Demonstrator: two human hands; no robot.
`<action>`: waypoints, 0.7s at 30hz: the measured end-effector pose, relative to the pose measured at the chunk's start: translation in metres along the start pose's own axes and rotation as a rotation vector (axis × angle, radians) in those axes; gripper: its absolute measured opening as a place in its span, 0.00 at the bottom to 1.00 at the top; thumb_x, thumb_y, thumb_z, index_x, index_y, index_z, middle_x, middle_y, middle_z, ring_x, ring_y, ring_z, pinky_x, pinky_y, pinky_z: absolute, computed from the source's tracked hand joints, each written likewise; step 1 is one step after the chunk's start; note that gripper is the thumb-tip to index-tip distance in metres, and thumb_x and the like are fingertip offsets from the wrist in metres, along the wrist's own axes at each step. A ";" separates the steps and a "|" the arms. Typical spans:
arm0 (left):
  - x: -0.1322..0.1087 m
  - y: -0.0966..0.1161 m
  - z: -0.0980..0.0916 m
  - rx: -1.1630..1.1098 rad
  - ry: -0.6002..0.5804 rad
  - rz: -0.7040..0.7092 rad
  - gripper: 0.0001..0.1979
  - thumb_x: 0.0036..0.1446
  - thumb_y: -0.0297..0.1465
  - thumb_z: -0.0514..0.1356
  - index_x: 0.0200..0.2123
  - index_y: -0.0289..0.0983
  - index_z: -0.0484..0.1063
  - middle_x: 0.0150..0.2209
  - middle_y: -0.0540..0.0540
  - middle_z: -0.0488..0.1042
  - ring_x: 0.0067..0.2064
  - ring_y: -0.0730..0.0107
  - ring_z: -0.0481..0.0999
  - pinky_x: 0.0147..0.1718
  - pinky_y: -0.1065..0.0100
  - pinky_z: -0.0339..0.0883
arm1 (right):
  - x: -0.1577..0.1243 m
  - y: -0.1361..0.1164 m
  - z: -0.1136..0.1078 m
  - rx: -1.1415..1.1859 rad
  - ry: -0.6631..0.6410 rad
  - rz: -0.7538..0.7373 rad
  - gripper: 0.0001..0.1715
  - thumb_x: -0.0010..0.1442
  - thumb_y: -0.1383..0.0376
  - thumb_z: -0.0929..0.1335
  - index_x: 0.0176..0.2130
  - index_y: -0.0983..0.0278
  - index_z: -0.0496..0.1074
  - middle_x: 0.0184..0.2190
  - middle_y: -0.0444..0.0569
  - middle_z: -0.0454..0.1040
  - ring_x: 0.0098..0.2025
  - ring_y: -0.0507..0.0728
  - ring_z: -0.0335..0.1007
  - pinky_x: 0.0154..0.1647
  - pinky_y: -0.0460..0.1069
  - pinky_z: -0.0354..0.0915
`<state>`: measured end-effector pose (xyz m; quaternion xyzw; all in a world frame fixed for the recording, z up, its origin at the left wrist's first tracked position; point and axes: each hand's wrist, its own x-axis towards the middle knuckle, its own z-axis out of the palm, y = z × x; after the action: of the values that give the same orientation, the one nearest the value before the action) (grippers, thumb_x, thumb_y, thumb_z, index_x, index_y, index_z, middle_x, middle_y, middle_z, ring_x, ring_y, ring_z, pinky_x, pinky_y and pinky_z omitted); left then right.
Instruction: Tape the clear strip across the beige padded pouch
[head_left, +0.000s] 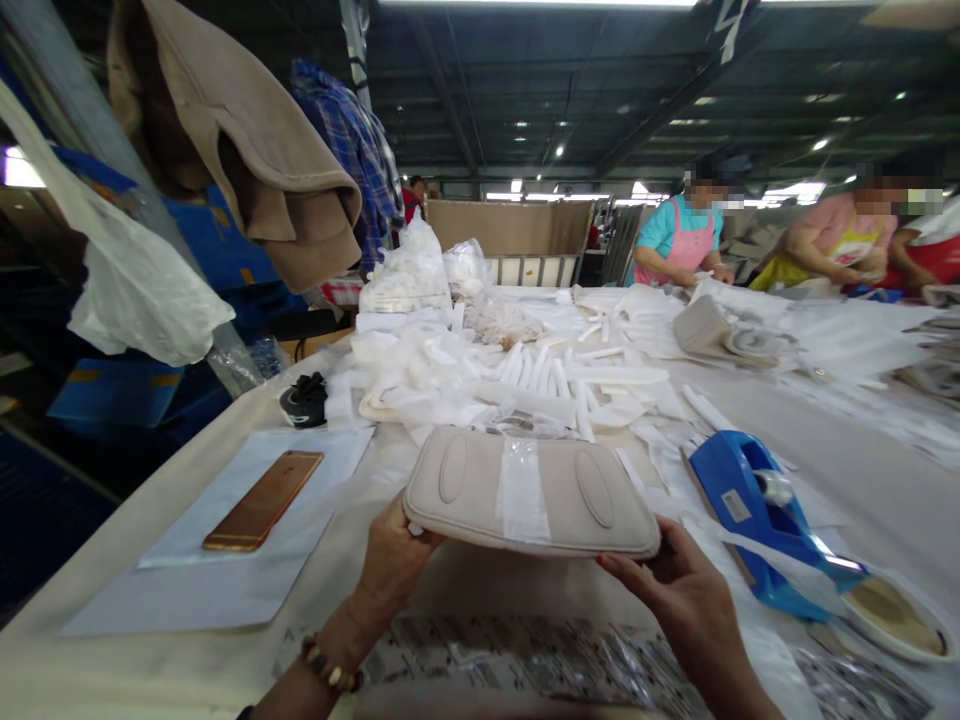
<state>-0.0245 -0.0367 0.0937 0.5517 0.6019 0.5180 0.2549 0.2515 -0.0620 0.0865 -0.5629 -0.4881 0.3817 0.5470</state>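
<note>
While a gold phone (264,500) lies on white sheets (187,595) along the left edge of the tabletop (150,685), the work in hand sits further right, near the middle of the near edge. There the left hand (397,555) is closed on the lower left corner of a beige case (480,500), the thumb close to its rim and the other fingers mostly hidden behind it. A light pinch at the corner seems best, since hard pressure could dent the padding.

The case itself is held tilted, its broad face turned up towards the wearer; whether any part of it rests on the tabletop, I cannot tell. Its white band (523,490) crosses the middle between two oval panels, so a grip at the ends, as now, leaves the band free to be checked for straightness and creases.

On the right, the right hand (686,590) holds the lower right corner, thumb along the bottom edge and fingers narrow around the end. Level, even support from both hands should stop the case from twisting. Towards the near right corner, a blue tape dispenser (765,520) stands well within reach; loose tape is best not brushed by the wrist.
</note>
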 end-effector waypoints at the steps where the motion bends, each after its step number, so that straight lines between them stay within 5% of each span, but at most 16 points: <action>1: -0.001 -0.002 0.000 -0.001 -0.014 0.000 0.18 0.37 0.39 0.62 0.31 0.34 0.72 0.33 0.43 0.77 0.36 0.59 0.74 0.39 0.64 0.69 | 0.000 0.001 0.000 0.001 -0.002 0.012 0.33 0.37 0.55 0.77 0.42 0.64 0.68 0.34 0.49 0.76 0.34 0.58 0.71 0.31 0.49 0.68; 5: -0.014 -0.016 -0.004 0.145 -0.015 0.072 0.23 0.43 0.40 0.61 0.41 0.33 0.69 0.40 0.40 0.75 0.41 0.56 0.74 0.42 0.59 0.70 | -0.004 0.009 -0.003 -0.029 0.008 0.022 0.34 0.38 0.54 0.77 0.42 0.64 0.67 0.33 0.50 0.76 0.34 0.58 0.71 0.31 0.49 0.68; 9: -0.040 -0.023 -0.005 0.587 0.258 0.563 0.41 0.48 0.40 0.62 0.59 0.25 0.52 0.56 0.25 0.59 0.57 0.40 0.59 0.53 0.45 0.57 | -0.015 0.021 -0.003 -0.050 0.009 -0.016 0.32 0.36 0.57 0.77 0.40 0.64 0.68 0.35 0.51 0.76 0.39 0.60 0.71 0.35 0.49 0.69; 11: -0.051 -0.019 0.000 0.693 0.178 0.787 0.39 0.51 0.39 0.63 0.61 0.33 0.51 0.60 0.30 0.55 0.62 0.42 0.52 0.58 0.44 0.46 | -0.023 0.025 0.000 0.006 0.023 0.007 0.32 0.35 0.58 0.78 0.39 0.64 0.69 0.35 0.50 0.77 0.39 0.60 0.72 0.37 0.49 0.70; 14: -0.061 -0.011 0.021 0.702 -0.035 0.916 0.29 0.55 0.40 0.60 0.58 0.37 0.61 0.59 0.38 0.61 0.62 0.50 0.53 0.62 0.48 0.34 | -0.034 0.030 0.005 0.170 0.072 0.126 0.32 0.37 0.57 0.77 0.41 0.63 0.69 0.36 0.49 0.78 0.40 0.61 0.73 0.40 0.50 0.71; 21: -0.075 -0.012 0.075 0.844 -0.077 1.090 0.19 0.62 0.29 0.47 0.55 0.33 0.64 0.59 0.41 0.63 0.63 0.53 0.54 0.62 0.45 0.33 | -0.053 0.042 0.016 0.392 0.087 0.323 0.30 0.40 0.57 0.76 0.41 0.62 0.67 0.35 0.47 0.79 0.39 0.60 0.75 0.40 0.50 0.71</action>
<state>0.0560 -0.0787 0.0386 0.8455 0.3793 0.2736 -0.2576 0.2287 -0.1064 0.0381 -0.5327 -0.2843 0.5269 0.5981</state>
